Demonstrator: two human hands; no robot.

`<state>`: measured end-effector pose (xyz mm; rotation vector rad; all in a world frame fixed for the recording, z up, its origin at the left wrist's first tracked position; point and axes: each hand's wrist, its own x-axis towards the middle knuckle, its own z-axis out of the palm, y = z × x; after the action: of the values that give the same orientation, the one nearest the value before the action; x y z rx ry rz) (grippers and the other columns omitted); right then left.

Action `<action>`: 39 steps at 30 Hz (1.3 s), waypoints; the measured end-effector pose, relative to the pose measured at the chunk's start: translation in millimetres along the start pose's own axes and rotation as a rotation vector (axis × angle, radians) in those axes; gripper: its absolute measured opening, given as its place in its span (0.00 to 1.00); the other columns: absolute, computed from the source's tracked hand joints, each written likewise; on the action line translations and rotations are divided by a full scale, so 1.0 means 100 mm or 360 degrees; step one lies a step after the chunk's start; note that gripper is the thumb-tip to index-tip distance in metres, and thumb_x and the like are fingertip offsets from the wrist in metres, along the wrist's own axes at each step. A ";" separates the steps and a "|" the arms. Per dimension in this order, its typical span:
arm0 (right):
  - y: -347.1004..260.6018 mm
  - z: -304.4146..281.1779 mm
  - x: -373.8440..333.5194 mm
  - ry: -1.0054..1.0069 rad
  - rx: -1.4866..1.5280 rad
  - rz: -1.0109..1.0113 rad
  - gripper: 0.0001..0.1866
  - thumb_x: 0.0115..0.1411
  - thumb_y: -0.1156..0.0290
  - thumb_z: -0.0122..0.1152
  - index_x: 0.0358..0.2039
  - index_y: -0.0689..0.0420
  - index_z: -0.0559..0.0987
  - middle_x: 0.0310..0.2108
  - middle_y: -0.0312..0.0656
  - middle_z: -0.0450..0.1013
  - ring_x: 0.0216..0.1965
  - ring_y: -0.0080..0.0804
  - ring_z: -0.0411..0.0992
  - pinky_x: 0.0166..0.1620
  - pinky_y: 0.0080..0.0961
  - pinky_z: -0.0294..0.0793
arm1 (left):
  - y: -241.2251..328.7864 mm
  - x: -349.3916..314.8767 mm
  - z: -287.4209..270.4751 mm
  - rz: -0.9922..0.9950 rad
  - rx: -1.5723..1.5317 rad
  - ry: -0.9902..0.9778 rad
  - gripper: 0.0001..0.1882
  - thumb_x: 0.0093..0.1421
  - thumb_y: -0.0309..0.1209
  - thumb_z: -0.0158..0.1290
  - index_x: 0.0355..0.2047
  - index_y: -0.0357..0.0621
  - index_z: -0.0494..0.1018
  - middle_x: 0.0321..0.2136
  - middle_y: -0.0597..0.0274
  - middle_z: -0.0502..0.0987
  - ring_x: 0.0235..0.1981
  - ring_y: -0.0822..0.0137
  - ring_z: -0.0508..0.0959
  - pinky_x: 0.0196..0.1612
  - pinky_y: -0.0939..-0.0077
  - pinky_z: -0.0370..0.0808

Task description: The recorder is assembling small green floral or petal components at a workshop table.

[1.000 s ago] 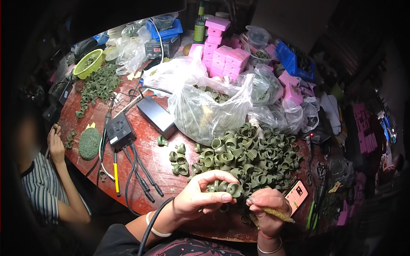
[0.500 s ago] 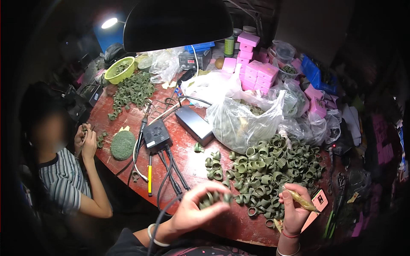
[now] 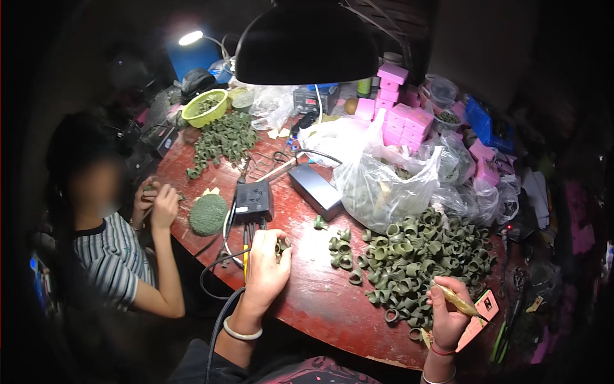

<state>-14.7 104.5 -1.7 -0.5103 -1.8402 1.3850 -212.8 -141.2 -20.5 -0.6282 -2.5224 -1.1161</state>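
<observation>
My left hand [image 3: 265, 267] is closed around a few small green rings [image 3: 282, 246], just in front of the black box with a fan grille [image 3: 254, 201]. A white bangle circles that wrist. At the right edge of a big heap of green rings [image 3: 416, 256], my right hand [image 3: 449, 313] grips a tan, tapered hand tool [image 3: 462, 301] whose dark, thin tip points to the lower right. The tool's exact kind I cannot make out. Under the right hand lies a pink card [image 3: 480, 317]. Several rings sit apart from the heap on its left.
A co-worker [image 3: 112, 256] sits at the left, hands on small green pieces. Nearby are a round green pad [image 3: 208, 214], a yellow-green basket [image 3: 205, 109] and another ring heap [image 3: 224, 141]. Plastic bags [image 3: 384, 192], pink boxes [image 3: 403, 121], cables and a black lamp [image 3: 307, 45] crowd the back.
My left hand has moved left and away from me, from beside the ring heap to the black box, still holding rings. My right hand keeps its grip on the tool. The whole view has shifted.
</observation>
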 end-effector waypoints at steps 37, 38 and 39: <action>0.11 0.01 0.24 -0.0122 -0.1338 -0.0610 0.19 0.52 0.75 0.66 0.46 0.58 0.75 0.41 0.48 0.70 0.46 0.48 0.67 0.49 0.40 0.69 | 1.02 -0.20 1.19 0.1192 0.0684 -0.0661 0.22 0.56 0.28 0.44 0.45 0.18 0.69 0.51 0.27 0.66 0.56 0.39 0.67 0.60 0.55 0.65; 0.13 -0.03 0.26 -0.0070 -0.1356 -0.0600 0.18 0.52 0.76 0.65 0.45 0.60 0.75 0.39 0.49 0.71 0.45 0.49 0.68 0.48 0.41 0.69 | 1.06 -0.18 1.18 0.1236 0.0685 -0.0658 0.20 0.56 0.27 0.45 0.43 0.19 0.70 0.49 0.29 0.68 0.55 0.40 0.67 0.59 0.56 0.65; 0.15 -0.05 0.29 -0.0030 -0.1321 -0.0597 0.17 0.53 0.78 0.64 0.44 0.60 0.75 0.38 0.48 0.72 0.44 0.49 0.68 0.48 0.41 0.70 | 1.07 -0.16 1.18 0.1238 0.0676 -0.0661 0.20 0.56 0.27 0.45 0.43 0.19 0.70 0.49 0.29 0.68 0.55 0.40 0.67 0.59 0.56 0.65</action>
<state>-30.8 133.2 -5.8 -0.5092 -2.3389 0.3386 -157.0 7.2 -38.0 -1.6315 -2.3132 -0.1786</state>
